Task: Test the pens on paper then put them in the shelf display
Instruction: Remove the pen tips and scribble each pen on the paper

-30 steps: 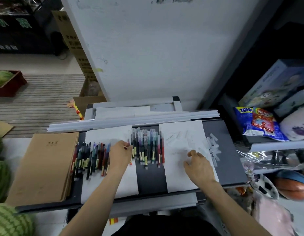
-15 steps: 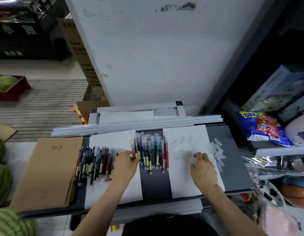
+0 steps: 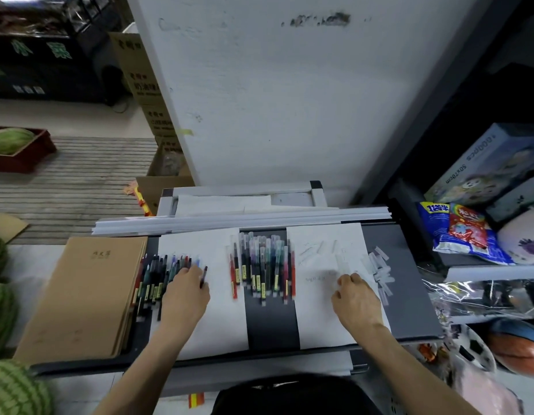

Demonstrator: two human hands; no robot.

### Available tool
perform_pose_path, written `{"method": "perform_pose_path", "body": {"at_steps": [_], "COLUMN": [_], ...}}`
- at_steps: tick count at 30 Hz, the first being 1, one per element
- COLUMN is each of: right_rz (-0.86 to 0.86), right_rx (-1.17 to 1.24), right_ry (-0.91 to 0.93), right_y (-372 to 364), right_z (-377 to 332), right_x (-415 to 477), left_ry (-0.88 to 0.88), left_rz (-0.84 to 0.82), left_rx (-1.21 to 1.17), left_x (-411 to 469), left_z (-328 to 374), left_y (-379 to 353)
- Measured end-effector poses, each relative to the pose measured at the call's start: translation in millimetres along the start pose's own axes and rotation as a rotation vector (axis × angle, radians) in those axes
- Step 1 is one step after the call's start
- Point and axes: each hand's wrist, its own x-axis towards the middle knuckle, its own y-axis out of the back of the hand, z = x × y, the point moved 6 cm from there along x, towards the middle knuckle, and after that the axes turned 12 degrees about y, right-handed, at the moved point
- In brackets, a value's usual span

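A: What's the left hand (image 3: pixel 184 295) doing?
B: Closed on a dark slim pen (image 3: pixel 203 276), beside the uncapped pens' row (image 3: pixel 161 280). Right hand (image 3: pixel 356 298), loosely curled and empty, pins the scribbled white paper sheet (image 3: pixel 325 265).
A: Next?
B: Probably a fresh capped pen from the middle bunch (image 3: pixel 264 266).

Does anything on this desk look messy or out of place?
Mostly tidy. The clear pen caps lie scattered loosely on the dark tray right of the scribbled paper, unlike the neat pen rows.
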Motion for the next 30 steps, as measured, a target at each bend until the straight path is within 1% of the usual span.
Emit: {"method": "perform_pose_path", "body": {"at_steps": [3, 5, 7, 10, 13, 16, 19, 21, 24, 30], "right_rz": [0.025, 0.056, 0.078, 0.093, 0.078, 0.087, 0.079, 0.039, 0.026, 0.082], "right_rx": [0.069, 0.158, 0.349, 0.710, 1.027, 1.246, 1.490, 1.640, 1.770, 1.803], "right_ry": [0.004, 0.004, -0.021, -0.022, 0.057, 0.138, 0.101, 0.063, 0.057, 0.132], "right_y": [1.3, 2.3, 5.4, 17.8, 40.9, 65.6, 82.4, 88.7, 97.5, 107.2], "right_z": [-2.9, -6.1, -11.1, -29.1, -59.2, -83.3, -95.8, -103.9, -114.0, -126.0], "right_x": [3.1, 2.3, -0.6, -6.7, -18.6, -32.4, -41.7, -46.6, -51.8, -58.3], "left_ry": [-0.011, 0.001, 0.007, 0.003, -0.068, -0.216, -0.367, -0.451, -0.531, -0.533], "left_rz": [0.004, 0.002, -0.005, 0.006, -0.016, -0.158, -0.331, -0.357, -0.336, -0.280], "left_rx": [0.138, 0.183, 0.187, 0.156, 0.024, -0.244, -0.460, -0.526, -0.583, -0.593], "left_x": [3.8, 6.9, 8.4, 4.3, -8.9, -34.4, -74.9, -101.8, -129.3, -135.6], "left_z": [2.7, 3.3, 3.1, 5.1, 12.5, 29.6, 50.7, 62.7, 76.9, 80.3], "left_y": [-3.1, -5.3, -7.6, -4.4, 6.2, 23.7, 45.9, 60.2, 78.8, 90.6]}}
